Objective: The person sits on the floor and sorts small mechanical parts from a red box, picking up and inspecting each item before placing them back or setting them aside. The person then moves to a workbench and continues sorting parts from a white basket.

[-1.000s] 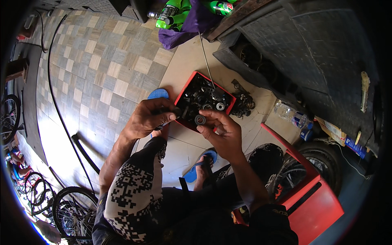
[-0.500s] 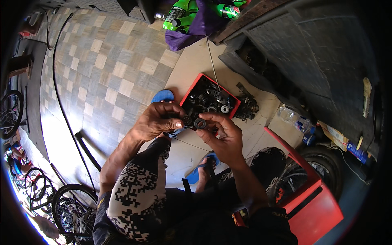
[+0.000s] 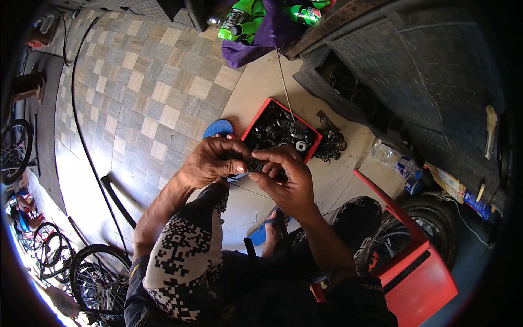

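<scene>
My left hand (image 3: pixel 211 159) pinches a small dark ring-shaped part between thumb and fingertips. My right hand (image 3: pixel 291 184) grips a second dark ring (image 3: pixel 254 165) and holds it right against the first, so the two overlap and I cannot tell if they are joined. Fingers cover most of both pieces. Just beyond my hands is a red box (image 3: pixel 252 123) full of dark greasy metal parts. A pale round part with a hole (image 3: pixel 300 146) lies in its right corner, and a thin rod (image 3: pixel 283 82) reaches in from the far side.
More dark parts (image 3: pixel 330 143) lie on the floor beside the box. A purple bag (image 3: pixel 245 53) with green bottles is at the far side. On the right are a clear bottle (image 3: pixel 388 155), a tyre (image 3: pixel 444 223) and a red plastic piece (image 3: pixel 422 286). Bicycle wheels (image 3: pixel 101 278) stand left.
My right hand has moved left and brought its ring against the one in my left hand. The rings were slightly apart before. My left hand has barely moved.
</scene>
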The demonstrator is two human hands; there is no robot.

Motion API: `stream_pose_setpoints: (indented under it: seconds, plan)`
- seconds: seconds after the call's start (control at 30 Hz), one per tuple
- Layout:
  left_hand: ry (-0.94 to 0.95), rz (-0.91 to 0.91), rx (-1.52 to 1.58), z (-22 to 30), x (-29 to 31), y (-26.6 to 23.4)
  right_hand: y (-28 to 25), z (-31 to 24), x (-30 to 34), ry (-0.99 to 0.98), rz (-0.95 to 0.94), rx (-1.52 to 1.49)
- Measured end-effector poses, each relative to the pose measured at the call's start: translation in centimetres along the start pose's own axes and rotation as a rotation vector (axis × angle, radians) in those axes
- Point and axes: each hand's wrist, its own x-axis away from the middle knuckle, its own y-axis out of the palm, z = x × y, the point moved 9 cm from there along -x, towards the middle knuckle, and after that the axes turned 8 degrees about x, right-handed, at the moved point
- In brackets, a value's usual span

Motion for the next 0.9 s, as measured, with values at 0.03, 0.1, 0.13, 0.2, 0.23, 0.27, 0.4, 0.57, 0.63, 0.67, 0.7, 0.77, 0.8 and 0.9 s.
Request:
stream_pose_setpoints:
  seconds: [0.03,0.1,0.13,0.2,0.23,0.27,0.4,0.57,0.63,0.67,0.7,0.77,0.8,0.9]
  plan:
    - [0.009,-0.005,-0.008,0.0,0.0,0.0,0.0,0.0,0.0,-0.002,0.001,0.013]
    - [0.04,-0.004,-0.056,0.0,-0.2,-0.1,-0.1,-0.1,-0.1,-0.005,0.002,0.025]
    - [0.073,-0.011,-0.086,0.1,-0.3,-0.1,-0.2,-0.2,-0.1,-0.005,0.002,0.025]
    - [0.067,0.0,-0.091,0.0,-0.3,-0.2,-0.3,-0.3,-0.1,-0.005,0.003,0.025]
    - [0.09,-0.003,-0.103,0.2,-0.3,-0.1,-0.3,-0.4,-0.1,-0.005,0.004,0.026]
    - [0.062,0.003,-0.082,0.0,-0.3,-0.1,-0.3,-0.4,-0.1,-0.006,0.004,0.027]
    - [-0.008,-0.015,0.043,-0.2,0.0,0.3,-0.4,-0.7,-0.2,-0.02,0.002,0.052]
    - [-0.031,-0.046,0.109,-0.3,0.0,0.7,-0.5,-1.1,-0.1,-0.026,0.0,0.059]
    - [-0.022,-0.063,0.125,-0.3,-0.1,0.9,-0.5,-1.2,-0.1,-0.031,-0.003,0.064]
    - [-0.042,-0.046,0.126,-0.6,0.0,0.7,-0.5,-1.3,-0.1,-0.032,-0.005,0.066]
    - [-0.053,-0.041,0.133,-0.7,0.0,0.7,-0.6,-1.3,-0.1,-0.038,-0.002,0.066]
    - [-0.06,-0.034,0.131,-0.7,0.0,0.7,-0.6,-1.4,-0.1,-0.044,0.004,0.067]
    - [-0.056,-0.031,0.122,-0.7,0.1,0.6,-0.5,-1.4,-0.1,-0.047,0.001,0.057]
    - [-0.036,-0.023,0.093,-0.4,0.0,0.6,-0.4,-1.2,0.0,-0.033,-0.017,0.023]
